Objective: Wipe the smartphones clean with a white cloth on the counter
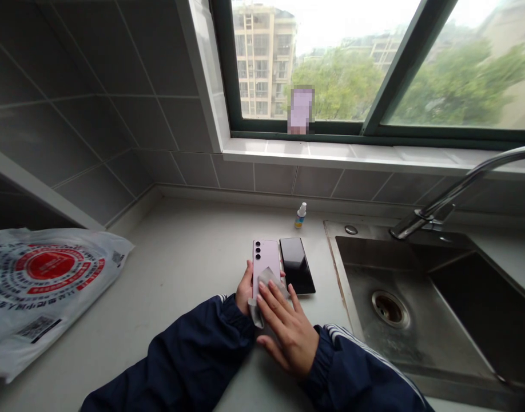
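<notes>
A pale lilac phone [265, 256] lies back-up on the white counter [181, 269], its camera lenses at the far left corner. My left hand [245, 288] grips its near left edge, fingers curled round it. My right hand [285, 332] lies flat with fingers stretched out, pressing a small grey cloth [266, 279] onto the phone's lower half. Right beside it, touching on the right, a black phone [296, 265] lies screen-up. Both my sleeves are dark blue with white stripes.
A small spray bottle [301, 216] with a yellow label stands by the tiled wall behind the phones. A steel sink [417, 309] with a faucet [442, 200] fills the right. A white printed plastic bag [43, 292] lies at the left.
</notes>
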`<state>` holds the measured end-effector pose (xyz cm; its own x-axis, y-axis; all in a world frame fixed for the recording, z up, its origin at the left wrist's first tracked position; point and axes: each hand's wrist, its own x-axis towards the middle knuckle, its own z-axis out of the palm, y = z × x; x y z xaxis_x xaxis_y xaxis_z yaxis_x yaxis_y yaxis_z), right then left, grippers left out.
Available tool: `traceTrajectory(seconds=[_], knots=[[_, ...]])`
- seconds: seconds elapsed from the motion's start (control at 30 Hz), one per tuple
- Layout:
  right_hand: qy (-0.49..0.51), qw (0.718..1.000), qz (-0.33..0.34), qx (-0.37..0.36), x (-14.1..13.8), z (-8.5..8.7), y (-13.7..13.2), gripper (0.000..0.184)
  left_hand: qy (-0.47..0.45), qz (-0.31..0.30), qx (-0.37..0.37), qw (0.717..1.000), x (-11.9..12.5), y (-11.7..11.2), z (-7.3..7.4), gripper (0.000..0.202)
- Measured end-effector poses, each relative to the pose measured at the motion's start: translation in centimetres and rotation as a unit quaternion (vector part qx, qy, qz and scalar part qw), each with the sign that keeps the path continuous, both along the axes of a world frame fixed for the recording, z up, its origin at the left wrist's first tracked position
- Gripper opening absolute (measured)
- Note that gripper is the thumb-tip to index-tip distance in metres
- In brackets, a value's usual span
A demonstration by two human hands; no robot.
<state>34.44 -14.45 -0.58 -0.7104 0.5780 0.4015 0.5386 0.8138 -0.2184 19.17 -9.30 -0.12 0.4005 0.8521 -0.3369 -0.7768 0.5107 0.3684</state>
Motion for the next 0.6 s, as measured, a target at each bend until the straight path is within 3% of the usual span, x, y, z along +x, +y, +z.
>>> traceTrajectory(seconds=[0.2,0.43,0.6], knots=[[-0.018,0.994,-0.103,0.042,0.5,-0.5,1.1,0.068,-0.042,0.035,-0.020,0.998,0.8,-0.3,0.0,0.064],[-0.040,0.995,-0.074,0.045,-0.2,-0.4,0.3,0.076,-0.020,-0.012,0.001,1.000,1.0,-0.6,-0.8,0.066],[0.002,0.989,-0.145,0.032,0.5,-0.7,2.3,0.073,-0.034,0.000,0.026,0.999,1.3,-0.2,-0.7,0.063]])
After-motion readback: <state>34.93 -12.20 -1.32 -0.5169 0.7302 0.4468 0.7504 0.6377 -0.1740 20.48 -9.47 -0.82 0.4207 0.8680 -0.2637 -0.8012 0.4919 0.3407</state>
